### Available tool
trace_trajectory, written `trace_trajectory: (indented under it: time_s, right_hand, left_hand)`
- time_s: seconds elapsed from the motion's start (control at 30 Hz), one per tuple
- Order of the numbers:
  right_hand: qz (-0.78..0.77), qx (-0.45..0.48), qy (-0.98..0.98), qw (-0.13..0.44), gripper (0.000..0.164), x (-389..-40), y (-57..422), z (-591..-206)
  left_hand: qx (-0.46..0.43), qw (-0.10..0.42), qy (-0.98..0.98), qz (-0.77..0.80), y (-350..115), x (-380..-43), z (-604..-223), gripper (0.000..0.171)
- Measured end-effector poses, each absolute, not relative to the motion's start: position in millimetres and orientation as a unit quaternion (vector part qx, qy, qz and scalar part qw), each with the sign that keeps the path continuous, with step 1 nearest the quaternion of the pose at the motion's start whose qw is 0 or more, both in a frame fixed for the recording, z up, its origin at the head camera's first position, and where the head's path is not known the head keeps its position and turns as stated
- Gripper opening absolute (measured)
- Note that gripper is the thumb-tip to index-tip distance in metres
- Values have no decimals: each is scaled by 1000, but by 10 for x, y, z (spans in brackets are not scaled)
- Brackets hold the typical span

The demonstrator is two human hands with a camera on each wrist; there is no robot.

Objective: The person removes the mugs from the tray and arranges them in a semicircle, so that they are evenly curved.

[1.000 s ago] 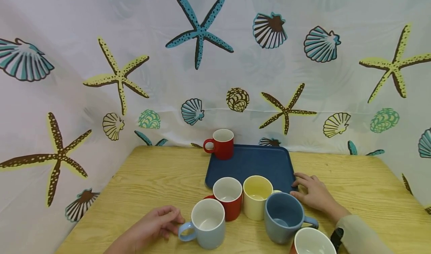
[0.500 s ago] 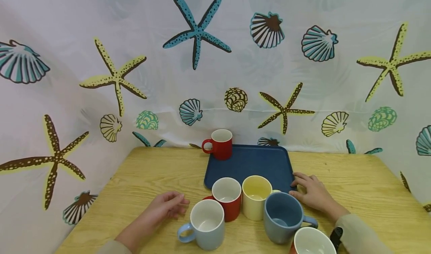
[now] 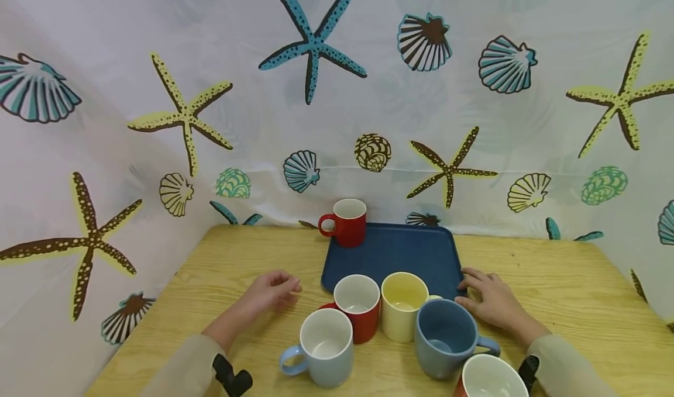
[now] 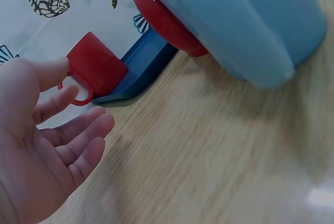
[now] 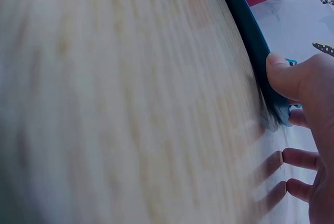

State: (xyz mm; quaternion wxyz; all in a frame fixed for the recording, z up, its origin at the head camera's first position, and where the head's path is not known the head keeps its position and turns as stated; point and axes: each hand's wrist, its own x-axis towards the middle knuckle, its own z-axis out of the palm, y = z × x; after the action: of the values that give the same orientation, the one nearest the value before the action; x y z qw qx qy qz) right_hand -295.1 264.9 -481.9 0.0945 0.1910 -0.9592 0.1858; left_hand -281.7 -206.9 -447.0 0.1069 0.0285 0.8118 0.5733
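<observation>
My left hand (image 3: 263,299) hovers over the table, left of the light blue mug (image 3: 333,366), its fingers loosely bent around nothing. In the left wrist view that palm (image 4: 39,166) faces up and bare. The right hand (image 3: 494,304) rests at the right edge of a dark blue tray (image 3: 408,246). Seen from the right wrist, its thumb (image 5: 284,80) touches the tray's rim (image 5: 250,41) and the other fingers are spread. A red mug (image 3: 351,234) stands on the tray's back left corner, handle to the left.
Before the tray stand another red mug (image 3: 367,325), a yellow mug (image 3: 396,322) and a darker blue mug (image 3: 441,353), closely grouped. A white-lined mug (image 3: 492,378) is cut off at the bottom edge. A shell-patterned cloth (image 3: 337,122) hangs behind the wooden table (image 3: 253,256).
My left hand has left the light blue mug's handle and moved forward towards the tray's left side. The right hand stays at the tray's edge; the mugs have not moved.
</observation>
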Motion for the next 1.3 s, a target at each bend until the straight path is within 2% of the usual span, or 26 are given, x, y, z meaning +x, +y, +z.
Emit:
trace_trajectory:
  time_s: [0.13, 0.4, 0.73, 1.3]
  right_hand:
    - [189, 191, -959, 94, 23, -2951, 2653, -4837]
    - [189, 188, -959, 94, 23, -2949, 2657, -4849]
    - [188, 183, -961, 89, 23, -2963, 2664, -4818]
    - [199, 189, -957, 91, 21, -2979, 2689, -4820]
  left_hand:
    - [29, 107, 818, 565, -2011, -2920, -4451, 47]
    - [36, 114, 815, 566, -1951, -3098, -4461, 40]
    - [24, 110, 824, 555, -1902, -3323, -4433, 47]
    - [17, 38, 832, 554, -1725, -3756, -4300, 41]
